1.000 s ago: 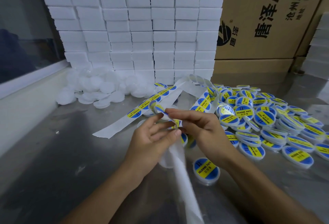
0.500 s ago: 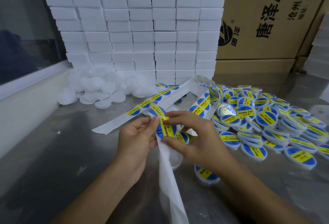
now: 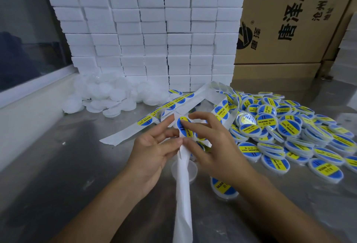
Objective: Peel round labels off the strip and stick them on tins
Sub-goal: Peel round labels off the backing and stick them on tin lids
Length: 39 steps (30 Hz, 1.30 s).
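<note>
- Centrally, a white backing strip [image 3: 183, 184] is pinched between the thumb and fingers of the left hand [image 3: 152, 152], just above the metal table [image 3: 58, 175].
- A round blue-and-yellow label [image 3: 184, 127], still on the strip, is pinched at its edges by the thumb and forefinger of the right hand [image 3: 214, 146]; the other fingers are held loosely spread.
- An unlabelled tin [image 3: 191, 169] is seen on the table directly beneath the hands, partly hidden by the strip.
- One labelled tin [image 3: 224, 186] is set just beside the right wrist.
- A heap of labelled tins [image 3: 289, 132] is spread to the right.
- Plain white tins [image 3: 108, 96] are piled at the far left, against stacked white foam blocks [image 3: 146, 30].
- Printed cardboard cartons [image 3: 289, 20] are stood behind the heap.
</note>
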Tool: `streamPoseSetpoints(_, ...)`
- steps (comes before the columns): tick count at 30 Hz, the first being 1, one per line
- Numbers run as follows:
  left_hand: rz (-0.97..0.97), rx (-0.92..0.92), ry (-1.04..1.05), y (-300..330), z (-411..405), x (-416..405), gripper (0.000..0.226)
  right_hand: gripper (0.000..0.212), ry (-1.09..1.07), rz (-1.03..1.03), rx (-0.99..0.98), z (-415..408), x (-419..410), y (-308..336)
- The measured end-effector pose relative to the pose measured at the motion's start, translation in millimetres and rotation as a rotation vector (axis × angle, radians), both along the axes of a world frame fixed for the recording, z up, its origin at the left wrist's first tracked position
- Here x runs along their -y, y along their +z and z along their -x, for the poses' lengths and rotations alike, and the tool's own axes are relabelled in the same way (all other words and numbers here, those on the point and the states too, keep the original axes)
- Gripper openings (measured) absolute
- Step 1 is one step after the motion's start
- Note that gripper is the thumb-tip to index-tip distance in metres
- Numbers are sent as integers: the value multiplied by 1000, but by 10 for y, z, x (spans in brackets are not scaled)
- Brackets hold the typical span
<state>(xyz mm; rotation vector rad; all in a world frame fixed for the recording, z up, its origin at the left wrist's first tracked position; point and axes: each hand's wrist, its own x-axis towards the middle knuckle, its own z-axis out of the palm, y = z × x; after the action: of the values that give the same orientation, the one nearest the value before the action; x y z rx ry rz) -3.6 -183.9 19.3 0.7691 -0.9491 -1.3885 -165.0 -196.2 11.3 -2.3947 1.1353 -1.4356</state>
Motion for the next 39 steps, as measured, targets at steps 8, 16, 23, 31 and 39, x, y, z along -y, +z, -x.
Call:
streamPoseSetpoints(8, 18, 58, 88, 4, -8, -5, 35, 14, -76, 65, 73, -25, -60, 47)
streamPoseSetpoints(16, 26, 148, 158, -23, -25, 12, 34, 5, -53, -18, 164, 17, -39, 82)
streamPoseSetpoints(23, 36, 257, 231, -74, -79, 58, 33, 8, 8, -689, 768, 161, 26, 227)
streamPoseSetpoints(31, 287, 482, 484, -62, -157, 107, 20, 12, 56, -799, 1070, 245, 39, 290)
streamPoseSetpoints(39, -17, 851, 844, -101, -858, 809, 8, 16, -23, -406, 866, 210, 14, 290)
